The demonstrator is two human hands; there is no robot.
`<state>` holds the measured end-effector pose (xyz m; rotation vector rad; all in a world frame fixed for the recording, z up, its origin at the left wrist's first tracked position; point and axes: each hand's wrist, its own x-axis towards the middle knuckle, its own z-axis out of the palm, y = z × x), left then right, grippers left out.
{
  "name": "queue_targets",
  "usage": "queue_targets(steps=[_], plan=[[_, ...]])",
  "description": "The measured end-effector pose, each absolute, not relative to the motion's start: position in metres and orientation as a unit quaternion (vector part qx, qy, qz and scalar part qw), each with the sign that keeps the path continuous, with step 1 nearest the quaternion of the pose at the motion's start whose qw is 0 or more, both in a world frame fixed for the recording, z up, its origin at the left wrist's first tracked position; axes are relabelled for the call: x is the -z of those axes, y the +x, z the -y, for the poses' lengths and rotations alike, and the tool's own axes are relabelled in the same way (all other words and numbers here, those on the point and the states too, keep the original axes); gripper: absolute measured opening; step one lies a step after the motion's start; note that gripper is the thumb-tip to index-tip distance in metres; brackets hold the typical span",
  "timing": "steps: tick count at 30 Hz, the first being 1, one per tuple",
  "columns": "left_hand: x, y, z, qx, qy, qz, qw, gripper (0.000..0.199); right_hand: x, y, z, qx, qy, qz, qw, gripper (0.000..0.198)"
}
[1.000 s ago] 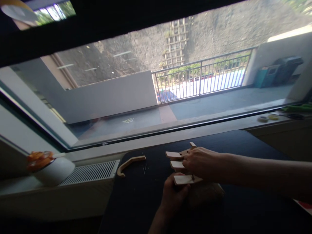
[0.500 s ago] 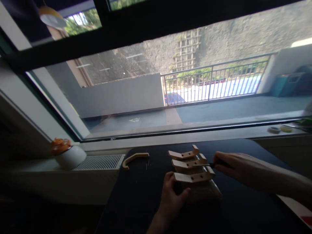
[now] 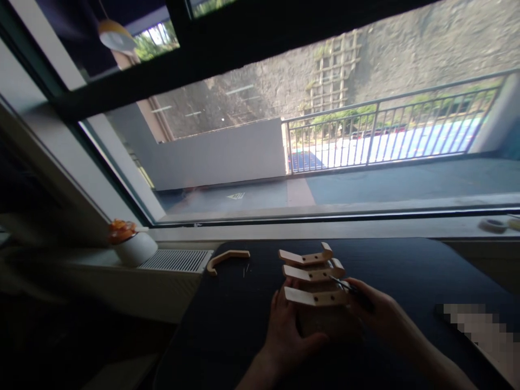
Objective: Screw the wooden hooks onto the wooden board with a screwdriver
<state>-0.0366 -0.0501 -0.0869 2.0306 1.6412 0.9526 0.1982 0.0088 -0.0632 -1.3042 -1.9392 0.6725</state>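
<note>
Tabletop, far right corner roomy; right fingers round screwdriver, left fingers, grip unclear.

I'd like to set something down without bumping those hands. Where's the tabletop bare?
Two bare patches of dark tabletop: left of the left hand, nearer than the loose wooden hook; and right of the right hand, beyond the pixelated object. Crowded: around the three wooden hooks, with both hands and the dark-handled tool.

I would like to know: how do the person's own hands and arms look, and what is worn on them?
The left hand and right hand are ungloved. Both forearms are bare, with no sleeve, watch or band visible. It is too dim to rule out rings.
</note>
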Motion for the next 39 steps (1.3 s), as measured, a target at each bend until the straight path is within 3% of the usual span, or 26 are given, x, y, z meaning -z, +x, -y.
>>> queue_targets(steps=[13, 23, 33, 39], plan=[[0.094, -0.042, 0.047, -0.304, 0.734, -0.581, 0.176, 0.100, 0.061, 0.202, -0.012, -0.239, -0.474, 0.786, 0.316, 0.036], [0.097, -0.044, 0.045, -0.275, 0.739, -0.587, 0.184, 0.103, 0.075, 0.205, -0.021, -0.251, -0.452, 0.783, 0.345, 0.039], [0.097, -0.045, 0.044, -0.302, 0.735, -0.573, 0.201, 0.098, 0.080, 0.203, -0.024, -0.264, -0.448, 0.775, 0.359, 0.039], [0.096, -0.042, 0.050, -0.418, 0.659, -0.559, 0.280, 0.101, 0.062, 0.216, -0.015, -0.257, -0.514, 0.753, 0.322, 0.058]])
